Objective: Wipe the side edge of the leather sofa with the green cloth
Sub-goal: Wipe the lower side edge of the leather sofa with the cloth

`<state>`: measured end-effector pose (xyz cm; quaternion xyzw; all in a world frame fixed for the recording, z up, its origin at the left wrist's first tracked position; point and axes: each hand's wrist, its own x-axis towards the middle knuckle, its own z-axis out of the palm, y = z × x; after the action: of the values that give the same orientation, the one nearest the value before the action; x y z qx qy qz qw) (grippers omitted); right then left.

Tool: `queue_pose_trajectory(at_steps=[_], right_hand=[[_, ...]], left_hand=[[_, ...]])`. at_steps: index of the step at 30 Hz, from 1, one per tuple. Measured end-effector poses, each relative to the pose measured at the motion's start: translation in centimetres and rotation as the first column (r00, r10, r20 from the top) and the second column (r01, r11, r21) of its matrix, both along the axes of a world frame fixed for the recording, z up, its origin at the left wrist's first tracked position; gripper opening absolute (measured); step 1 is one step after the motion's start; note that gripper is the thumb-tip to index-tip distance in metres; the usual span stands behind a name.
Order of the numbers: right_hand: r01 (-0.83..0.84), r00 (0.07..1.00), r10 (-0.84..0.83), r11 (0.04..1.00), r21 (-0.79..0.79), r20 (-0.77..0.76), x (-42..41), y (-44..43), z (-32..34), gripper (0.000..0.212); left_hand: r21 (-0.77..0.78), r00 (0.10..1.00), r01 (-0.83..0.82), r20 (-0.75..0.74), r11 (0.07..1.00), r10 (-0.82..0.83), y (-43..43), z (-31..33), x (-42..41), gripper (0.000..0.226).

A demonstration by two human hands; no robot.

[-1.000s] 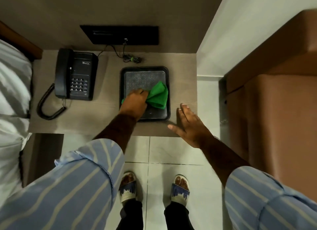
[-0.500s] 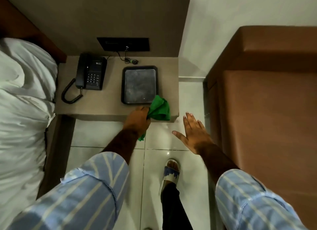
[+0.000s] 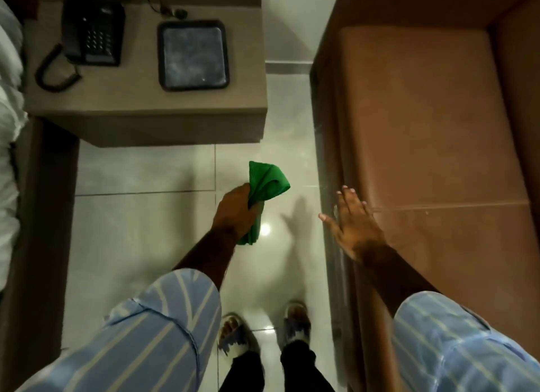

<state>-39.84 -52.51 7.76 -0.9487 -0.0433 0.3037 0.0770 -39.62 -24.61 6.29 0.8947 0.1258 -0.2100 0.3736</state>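
Observation:
The green cloth (image 3: 266,187) is bunched in my left hand (image 3: 235,212), which hangs over the tiled floor, well left of the sofa. The brown leather sofa (image 3: 423,122) fills the right side; its side edge (image 3: 328,146) runs down along the floor strip. My right hand (image 3: 352,220) is flat with fingers spread, over the sofa's left edge; I cannot tell whether it touches the leather.
A bedside table (image 3: 134,108) at upper left carries a black telephone (image 3: 92,30) and a black tray (image 3: 193,55). White bedding (image 3: 8,128) lies at far left. My two feet in sandals (image 3: 264,330) stand on the glossy floor tiles (image 3: 140,231).
My left hand lifted the cloth off the tray and carried it back and right, over the floor. My right hand moved from the table's edge to the sofa's edge. The view shifted backward.

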Motion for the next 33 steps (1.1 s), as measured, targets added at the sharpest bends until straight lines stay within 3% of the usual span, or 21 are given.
queue_pose_trajectory(at_steps=[3,7,10,13,19,22,26,30,33], right_hand=[[0.071,0.997,-0.071,0.997,-0.031,0.028,-2.7,-4.9,-3.7,0.098],[0.087,0.973,-0.057,0.988,-0.128,0.224,-3.3,-11.4,-10.1,0.096],[0.004,0.903,0.09,0.976,-0.218,0.419,-3.6,-14.5,-13.9,0.092],[0.025,0.801,0.094,0.982,-0.189,0.592,-4.0,-15.5,-16.8,0.086],[0.004,0.717,0.117,0.985,-0.172,0.687,-3.9,-16.5,-19.4,0.083],[-0.001,0.676,0.131,0.984,-0.177,0.725,-4.2,-16.8,-20.4,0.083],[-0.012,0.654,0.149,0.982,-0.187,0.742,-4.2,-17.1,-21.0,0.082],[-0.011,0.665,0.147,0.982,-0.187,0.732,-4.1,-17.1,-20.9,0.082],[-0.006,0.673,0.137,0.984,-0.179,0.727,-4.2,-17.0,-21.0,0.082]], left_hand=[[-0.071,0.997,-0.013,-0.077,0.997,0.008,-4.2,-4.6,-4.0,0.02],[-0.156,0.991,-0.025,-0.135,0.987,0.003,-11.0,-11.9,-7.2,0.019],[-0.226,0.961,-0.212,-0.227,0.951,0.161,-15.4,-17.3,-8.6,0.018],[-0.239,0.891,-0.397,-0.333,0.886,0.31,-19.6,-22.5,-9.0,0.021],[-0.203,0.733,-0.595,-0.535,0.778,0.421,-30.0,-30.5,-6.5,0.029],[-0.204,0.683,-0.686,-0.513,0.699,0.52,-31.9,-32.4,-1.6,0.03],[-0.35,0.705,-0.707,-0.416,0.615,0.574,-30.3,-32.7,4.4,0.027],[-0.507,0.739,-0.664,-0.331,0.55,0.586,-31.6,-30.1,-1.3,0.025],[-0.461,0.767,-0.642,-0.373,0.613,0.522,-32.2,-29.7,-8.6,0.023]])
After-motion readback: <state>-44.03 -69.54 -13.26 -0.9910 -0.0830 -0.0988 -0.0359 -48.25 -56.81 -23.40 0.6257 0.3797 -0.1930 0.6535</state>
